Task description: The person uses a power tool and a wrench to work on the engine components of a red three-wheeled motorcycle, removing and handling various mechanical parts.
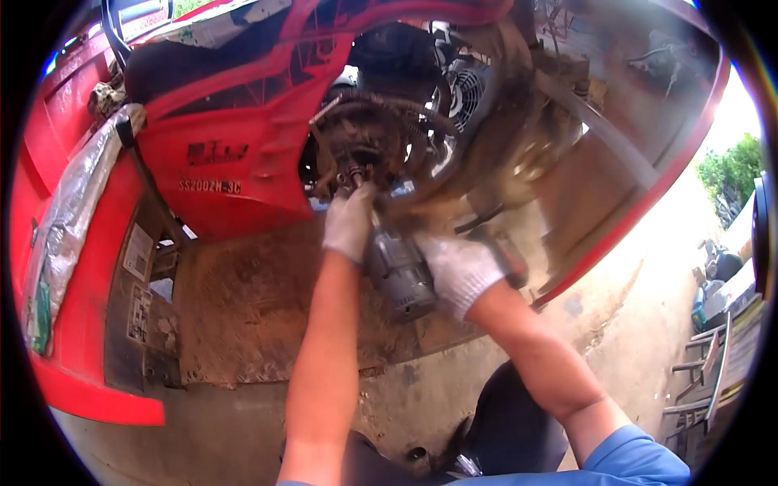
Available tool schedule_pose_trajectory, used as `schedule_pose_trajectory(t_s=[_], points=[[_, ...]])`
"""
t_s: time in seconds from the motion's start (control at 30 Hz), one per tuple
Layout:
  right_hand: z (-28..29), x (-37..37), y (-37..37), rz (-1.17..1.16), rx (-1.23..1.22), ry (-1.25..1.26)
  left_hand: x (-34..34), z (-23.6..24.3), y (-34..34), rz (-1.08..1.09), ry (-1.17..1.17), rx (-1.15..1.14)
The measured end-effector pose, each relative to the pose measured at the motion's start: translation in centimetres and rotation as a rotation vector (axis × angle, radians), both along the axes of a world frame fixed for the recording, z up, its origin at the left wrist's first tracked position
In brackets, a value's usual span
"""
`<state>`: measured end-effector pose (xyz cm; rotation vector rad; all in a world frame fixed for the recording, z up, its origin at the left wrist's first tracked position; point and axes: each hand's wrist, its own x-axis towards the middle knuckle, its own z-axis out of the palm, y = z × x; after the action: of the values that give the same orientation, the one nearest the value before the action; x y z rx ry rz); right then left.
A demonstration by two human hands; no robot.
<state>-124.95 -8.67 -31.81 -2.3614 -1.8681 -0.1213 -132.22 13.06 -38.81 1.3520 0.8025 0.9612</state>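
Observation:
My right hand (458, 267), in a white knit glove, grips the handle of a grey cordless impact wrench (400, 275). Its battery end (510, 259), dark with a red patch, sticks out past my right wrist. My left hand (348, 220), gloved too, is closed beside the front of the wrench. Its fingers reach up to a short metal shaft (354, 172) on a greasy mechanical assembly (356, 134). What these fingers pinch is hidden. Both hands work in the opening of a red vehicle body panel (243, 162).
A rusty floor plate (243, 308) lies below my hands. A black pedal-like lever (150, 178) and a plastic-wrapped bundle (69, 235) are at left. A fan (466, 93) sits deeper in the opening. On the right stand a red-edged panel (640, 219) and metal racks (705, 373).

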Motion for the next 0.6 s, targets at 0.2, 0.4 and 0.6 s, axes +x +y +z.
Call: schedule_pose_trajectory(t_s=[0.2, 0.4, 0.6], points=[[2.0, -0.4, 5.0, -0.027, -0.003, 0.13, 0.7, -0.2, 7.7, -0.14, 0.032, 0.118], [2.6, -1.2, 7.8, -0.045, -0.01, 0.216, 0.3, 0.0, 10.5, -0.064, 0.166, 0.089], [2.8, -1.9, 8.5, -0.038, -0.005, 0.238, -0.2, -0.5, 12.5, -0.062, 0.267, 0.525]])
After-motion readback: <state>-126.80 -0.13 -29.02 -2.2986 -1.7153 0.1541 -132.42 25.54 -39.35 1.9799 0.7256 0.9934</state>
